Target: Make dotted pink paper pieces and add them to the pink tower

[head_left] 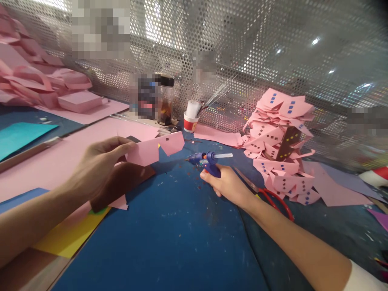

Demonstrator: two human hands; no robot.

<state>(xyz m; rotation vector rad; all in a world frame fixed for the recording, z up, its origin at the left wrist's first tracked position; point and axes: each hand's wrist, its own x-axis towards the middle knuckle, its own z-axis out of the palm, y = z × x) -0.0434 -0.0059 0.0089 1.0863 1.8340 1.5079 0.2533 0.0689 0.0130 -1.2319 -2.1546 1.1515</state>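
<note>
Between the thumb and fingers of my left hand [104, 161] is a cut piece of pink paper [144, 151], held up above the table. It has a notch along its top edge, a small dark square and a spot of yellow. My right hand [222, 182] is wrapped round the handle of a blue hot glue gun [201, 159]. A clear glue stick [223, 155] pokes out of its back end, and the nozzle points left toward the paper, apart from it. Under my left hand lies a brown sheet [121, 182].
Red-handled scissors [274, 200] lie by my right forearm. A tall pile of folded pink paper pieces [280, 141] with small squares stands at right. Behind are a red-and-white paper cup [190, 123], a black-lidded jar [165, 101] and a perforated metal screen [242, 52]. Pink paper [30, 72] heaps at far left.
</note>
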